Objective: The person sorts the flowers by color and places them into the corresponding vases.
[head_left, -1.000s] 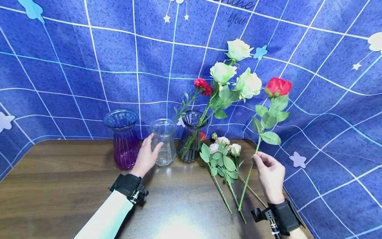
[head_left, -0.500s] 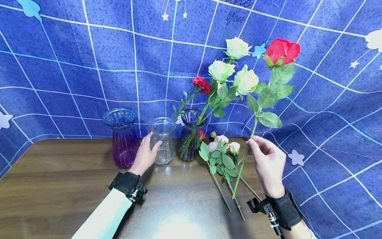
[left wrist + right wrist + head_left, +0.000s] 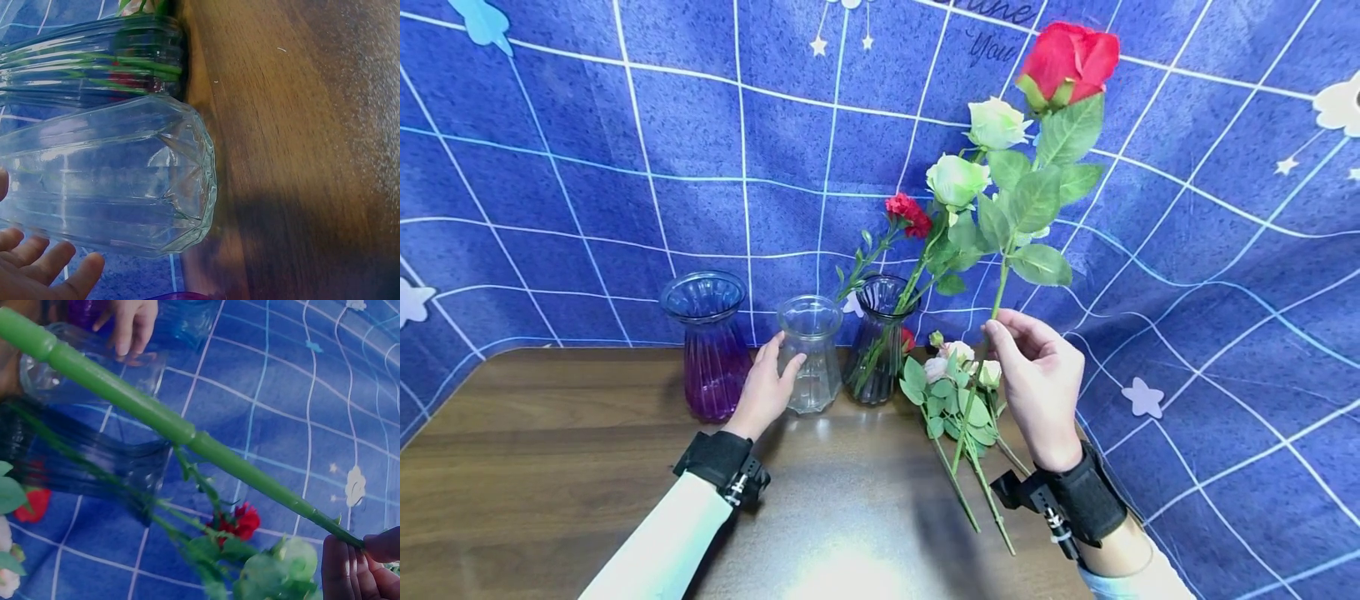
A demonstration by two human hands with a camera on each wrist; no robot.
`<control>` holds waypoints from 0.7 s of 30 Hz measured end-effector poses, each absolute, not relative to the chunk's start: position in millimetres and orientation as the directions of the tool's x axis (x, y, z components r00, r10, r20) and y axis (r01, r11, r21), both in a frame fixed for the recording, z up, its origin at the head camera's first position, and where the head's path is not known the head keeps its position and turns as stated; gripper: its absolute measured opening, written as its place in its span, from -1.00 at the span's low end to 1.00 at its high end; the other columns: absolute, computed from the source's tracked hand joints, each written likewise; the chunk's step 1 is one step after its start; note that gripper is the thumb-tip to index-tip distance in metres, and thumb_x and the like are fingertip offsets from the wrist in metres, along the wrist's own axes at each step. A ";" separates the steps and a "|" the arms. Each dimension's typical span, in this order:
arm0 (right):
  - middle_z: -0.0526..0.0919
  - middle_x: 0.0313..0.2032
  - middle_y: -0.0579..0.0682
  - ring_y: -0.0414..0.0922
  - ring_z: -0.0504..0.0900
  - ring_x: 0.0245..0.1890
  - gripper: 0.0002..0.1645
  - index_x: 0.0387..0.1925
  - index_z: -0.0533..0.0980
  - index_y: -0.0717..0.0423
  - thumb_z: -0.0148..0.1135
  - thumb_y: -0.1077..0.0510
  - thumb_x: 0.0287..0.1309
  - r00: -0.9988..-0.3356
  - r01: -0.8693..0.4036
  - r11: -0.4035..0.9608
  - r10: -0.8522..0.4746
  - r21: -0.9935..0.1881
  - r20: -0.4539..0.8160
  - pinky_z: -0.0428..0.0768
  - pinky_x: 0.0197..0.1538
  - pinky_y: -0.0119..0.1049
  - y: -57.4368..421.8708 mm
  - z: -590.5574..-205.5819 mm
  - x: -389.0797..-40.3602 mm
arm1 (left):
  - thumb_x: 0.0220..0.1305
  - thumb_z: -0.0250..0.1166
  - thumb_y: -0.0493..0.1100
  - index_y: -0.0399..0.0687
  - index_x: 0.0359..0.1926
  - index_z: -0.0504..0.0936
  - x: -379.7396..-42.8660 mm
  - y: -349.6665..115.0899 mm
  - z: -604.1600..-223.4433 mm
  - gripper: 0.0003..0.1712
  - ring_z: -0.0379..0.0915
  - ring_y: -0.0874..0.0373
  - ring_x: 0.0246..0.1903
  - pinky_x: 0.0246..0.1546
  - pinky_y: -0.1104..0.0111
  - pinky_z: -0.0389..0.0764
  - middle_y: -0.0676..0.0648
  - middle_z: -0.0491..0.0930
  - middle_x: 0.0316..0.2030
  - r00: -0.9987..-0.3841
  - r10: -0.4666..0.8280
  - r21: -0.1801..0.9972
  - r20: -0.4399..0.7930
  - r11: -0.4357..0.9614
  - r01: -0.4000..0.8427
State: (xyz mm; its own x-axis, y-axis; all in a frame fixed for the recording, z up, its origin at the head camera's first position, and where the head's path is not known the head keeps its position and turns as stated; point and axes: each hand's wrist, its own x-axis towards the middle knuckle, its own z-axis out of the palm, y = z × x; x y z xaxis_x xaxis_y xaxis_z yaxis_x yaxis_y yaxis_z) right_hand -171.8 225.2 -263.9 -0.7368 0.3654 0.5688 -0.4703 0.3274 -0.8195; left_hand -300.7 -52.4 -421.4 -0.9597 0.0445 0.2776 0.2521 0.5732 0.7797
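My right hand [image 3: 1041, 379] pinches the green stem of a long red rose [image 3: 1070, 62] between thumb and fingers. Its bloom stands high at the upper right, and the lower stem [image 3: 125, 394] slants across the right wrist view. A clear glass vase [image 3: 817, 390] stands in the middle of the row of vases, nothing inside it. Around its neck my left hand [image 3: 763, 396] rests, thumb at the front and fingers along the left side. Right beside it, a dark grey vase [image 3: 868, 379] holds pale green roses [image 3: 957, 179] and a red carnation [image 3: 908, 215].
A blue-to-purple vase [image 3: 711, 375] stands to the left of my left hand. Pale pink roses [image 3: 956, 352] with leafy stems lie on the wooden table [image 3: 550, 467], beneath the raised stem. A blue gridded cloth [image 3: 587, 125] hangs behind.
My right hand has moved left and up with the red rose, lifting its bloom from beside the pale green roses to above them. The left hand has stayed at the clear vase.
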 end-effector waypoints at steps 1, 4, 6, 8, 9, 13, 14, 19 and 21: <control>0.64 -0.58 -0.36 -0.35 0.60 -0.62 -0.82 -0.25 0.62 0.33 0.27 0.29 0.10 -0.737 -0.475 0.326 0.359 -0.817 0.572 0.57 -0.49 -0.53 222.8 -261.7 -172.4 | 0.40 0.03 0.00 -0.32 0.39 0.05 -300.9 -52.5 -421.4 -0.28 0.12 -0.22 0.32 0.33 0.00 0.17 -0.37 0.16 0.33 -0.958 0.045 0.777 0.283 0.574 0.257; 0.63 -0.60 -0.34 -0.36 0.58 -0.62 -0.82 -0.26 0.62 0.32 0.27 0.29 0.09 -0.741 -0.490 0.317 0.340 -0.812 0.579 0.58 -0.48 -0.52 215.0 -256.0 -175.4 | 0.39 0.04 0.00 -0.32 0.38 0.06 -300.8 -52.3 -421.4 -0.28 0.12 -0.22 0.31 0.33 0.00 0.17 -0.36 0.17 0.32 -0.957 0.043 0.778 0.285 0.573 0.258; 0.63 -0.60 -0.34 -0.36 0.58 -0.62 -0.83 -0.26 0.62 0.31 0.27 0.29 0.09 -0.742 -0.500 0.309 0.329 -0.809 0.584 0.58 -0.48 -0.52 209.3 -253.2 -178.6 | 0.39 0.04 0.00 -0.32 0.38 0.06 -300.5 -51.8 -421.5 -0.28 0.12 -0.21 0.32 0.34 0.01 0.17 -0.36 0.17 0.32 -0.959 0.041 0.779 0.281 0.573 0.253; 0.63 -0.59 -0.34 -0.35 0.59 -0.61 -0.84 -0.26 0.62 0.30 0.27 0.29 0.09 -0.742 -0.511 0.299 0.320 -0.806 0.589 0.59 -0.45 -0.51 203.1 -251.3 -183.8 | 0.39 0.04 0.00 -0.31 0.39 0.06 -300.1 -51.7 -421.5 -0.28 0.12 -0.21 0.32 0.33 0.01 0.18 -0.35 0.16 0.33 -0.961 0.040 0.781 0.273 0.574 0.246; 0.64 -0.58 -0.33 -0.35 0.59 -0.61 -0.84 -0.27 0.62 0.29 0.27 0.29 0.09 -0.741 -0.516 0.297 0.316 -0.803 0.593 0.59 -0.45 -0.51 200.2 -250.9 -186.9 | 0.39 0.04 0.00 -0.31 0.39 0.05 -299.8 -51.7 -421.3 -0.28 0.12 -0.22 0.32 0.33 0.01 0.18 -0.36 0.15 0.33 -0.962 0.040 0.781 0.271 0.575 0.244; 0.70 -0.51 -0.05 -0.33 0.59 -0.60 -0.83 -0.27 0.63 0.30 0.26 0.29 0.08 -0.735 -0.532 0.298 0.301 -0.792 0.607 0.60 -0.44 -0.47 187.6 -250.7 -200.0 | 0.39 0.04 0.00 -0.30 0.39 0.05 -299.3 -51.5 -421.3 -0.27 0.13 -0.22 0.31 0.33 0.00 0.19 -0.35 0.14 0.34 -0.963 0.038 0.782 0.266 0.576 0.239; 0.71 -0.48 0.05 -0.34 0.59 -0.60 -0.83 -0.26 0.63 0.30 0.26 0.30 0.08 -0.736 -0.533 0.300 0.297 -0.791 0.609 0.59 -0.45 -0.48 184.7 -251.4 -203.6 | 0.39 0.04 0.01 -0.30 0.39 0.05 -299.3 -51.7 -421.3 -0.27 0.13 -0.22 0.31 0.33 0.01 0.19 -0.35 0.14 0.34 -0.964 0.038 0.782 0.265 0.576 0.238; 0.69 -0.40 0.29 -0.32 0.58 -0.59 -0.81 -0.24 0.62 0.32 0.24 0.29 0.10 -0.728 -0.552 0.289 0.291 -0.782 0.621 0.56 -0.44 -0.52 171.0 -252.4 -220.5 | 0.40 0.03 0.01 -0.29 0.39 0.05 -299.4 -52.0 -421.4 -0.28 0.13 -0.22 0.31 0.33 0.01 0.18 -0.35 0.14 0.34 -0.963 0.035 0.781 0.266 0.578 0.237; 0.68 -0.41 0.29 -0.29 0.57 -0.59 -0.81 -0.24 0.62 0.34 0.24 0.29 0.10 -0.717 -0.572 0.278 0.288 -0.772 0.635 0.55 -0.45 -0.52 165.9 -249.5 -226.9 | 0.39 0.04 0.01 -0.30 0.39 0.06 -299.2 -51.7 -421.0 -0.28 0.13 -0.22 0.31 0.33 0.01 0.18 -0.35 0.15 0.33 -0.960 0.033 0.778 0.277 0.579 0.244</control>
